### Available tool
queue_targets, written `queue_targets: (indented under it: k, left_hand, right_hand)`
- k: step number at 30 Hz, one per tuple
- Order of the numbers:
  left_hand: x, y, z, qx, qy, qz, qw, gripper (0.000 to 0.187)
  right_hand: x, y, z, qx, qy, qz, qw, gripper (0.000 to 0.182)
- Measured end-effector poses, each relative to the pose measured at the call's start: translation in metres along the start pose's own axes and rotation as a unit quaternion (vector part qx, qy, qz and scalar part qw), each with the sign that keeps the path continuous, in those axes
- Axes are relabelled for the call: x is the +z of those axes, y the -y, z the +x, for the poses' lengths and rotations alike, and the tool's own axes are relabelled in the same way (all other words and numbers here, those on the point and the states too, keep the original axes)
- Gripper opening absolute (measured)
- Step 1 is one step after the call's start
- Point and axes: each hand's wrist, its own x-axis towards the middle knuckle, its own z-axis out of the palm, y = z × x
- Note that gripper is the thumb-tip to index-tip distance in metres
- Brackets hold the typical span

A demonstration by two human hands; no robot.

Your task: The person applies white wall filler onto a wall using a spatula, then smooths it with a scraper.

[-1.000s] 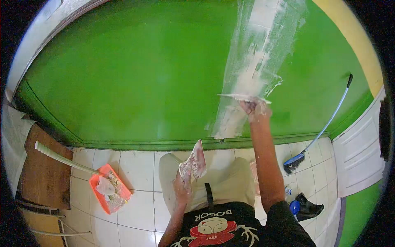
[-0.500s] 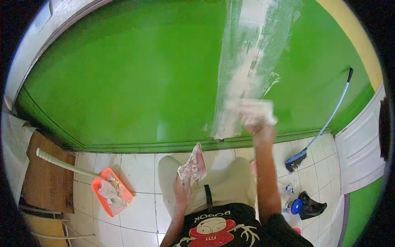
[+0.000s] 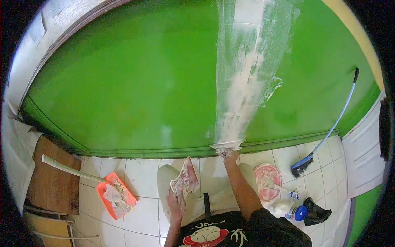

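A broad streak of whitish putty [image 3: 242, 88] runs down the green wall [image 3: 144, 82]. Low on that streak, just above the baseboard, my right hand [image 3: 229, 155] grips a putty scraper [image 3: 225, 146] whose flat edge rests against the wall. My left hand [image 3: 177, 202] is closed round a second scraper [image 3: 189, 173], a pinkish, pointed blade smeared with putty, held in front of my lap and apart from the wall.
On the tiled floor to the left lies an orange dustpan [image 3: 132, 200] with debris and a long handle. At right are a round pink putty-smeared lid or tub [image 3: 263, 171], a blue-lidded jar [image 3: 300, 213], a black plastic bag [image 3: 317, 212] and a blue broom [image 3: 302, 164] leaning on the wall.
My right hand has swept down the wall with its scraper, from the putty streak's lower part to near the baseboard. The round pink lid or tub now shows. My left hand is a little lower.
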Motion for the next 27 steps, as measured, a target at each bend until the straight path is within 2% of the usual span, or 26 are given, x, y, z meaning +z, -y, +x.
queue_targets:
  k: [3, 5, 6, 7, 9, 10, 11, 12, 13, 15, 16, 20, 22, 24, 27]
  left_hand:
    - [0.000, 0.009, -0.001, -0.003, -0.015, 0.012, 1.000, 0.033]
    - [-0.001, 0.010, -0.003, 0.000, -0.020, 0.028, 0.999, 0.032]
    - [-0.002, 0.006, -0.002, 0.002, -0.012, 0.029, 1.000, 0.032]
    - [-0.003, 0.002, -0.001, 0.005, -0.004, 0.029, 1.000, 0.032]
    - [-0.002, -0.002, 0.000, -0.022, 0.003, 0.026, 0.999, 0.032]
    - [-0.002, -0.003, 0.001, -0.046, 0.010, 0.024, 0.999, 0.032]
    - [-0.003, -0.002, 0.000, -0.046, 0.011, 0.020, 0.999, 0.032]
    - [0.000, -0.002, 0.001, -0.006, 0.017, 0.003, 1.000, 0.032]
    - [0.001, 0.000, 0.003, 0.034, 0.023, -0.014, 0.999, 0.032]
    - [0.005, 0.009, 0.006, 0.057, 0.024, -0.020, 0.998, 0.035]
    - [0.006, 0.011, 0.006, 0.078, 0.025, -0.023, 0.996, 0.037]
    - [0.005, 0.000, 0.004, 0.066, 0.038, -0.071, 0.995, 0.039]
    - [0.006, 0.001, 0.004, 0.022, 0.050, -0.044, 0.998, 0.039]
    - [0.009, 0.004, 0.006, 0.034, 0.051, -0.055, 0.997, 0.039]
    - [0.013, 0.010, 0.006, 0.034, 0.057, -0.082, 0.994, 0.038]
  right_hand:
    - [0.008, 0.005, 0.003, 0.009, -0.006, 0.053, 0.999, 0.023]
    - [0.002, 0.001, 0.020, -0.100, 0.071, -0.034, 0.992, 0.023]
    - [0.002, 0.007, 0.026, -0.056, 0.079, 0.007, 0.995, 0.024]
    - [0.005, 0.013, 0.022, -0.057, 0.079, 0.005, 0.995, 0.024]
    - [0.013, 0.029, 0.002, -0.075, 0.198, 0.049, 0.976, 0.023]
    - [0.028, 0.040, -0.011, -0.076, 0.198, 0.046, 0.976, 0.023]
    - [0.052, 0.054, -0.031, -0.095, 0.134, 0.005, 0.986, 0.023]
    - [0.074, 0.066, -0.050, -0.111, 0.068, -0.033, 0.991, 0.022]
    - [0.089, 0.075, -0.067, -0.113, 0.068, -0.034, 0.991, 0.022]
    - [0.115, 0.092, -0.099, -0.214, 0.134, -0.079, 0.964, 0.022]
    - [0.128, 0.101, -0.111, -0.216, 0.134, -0.079, 0.964, 0.022]
    - [0.185, 0.142, -0.175, -0.240, 0.131, -0.093, 0.957, 0.022]
    - [0.203, 0.158, -0.176, -0.239, 0.123, -0.087, 0.959, 0.022]
    - [0.211, 0.177, -0.153, -0.262, 0.256, -0.067, 0.928, 0.023]
    - [0.254, 0.189, -0.217, -0.277, 0.221, -0.055, 0.934, 0.024]
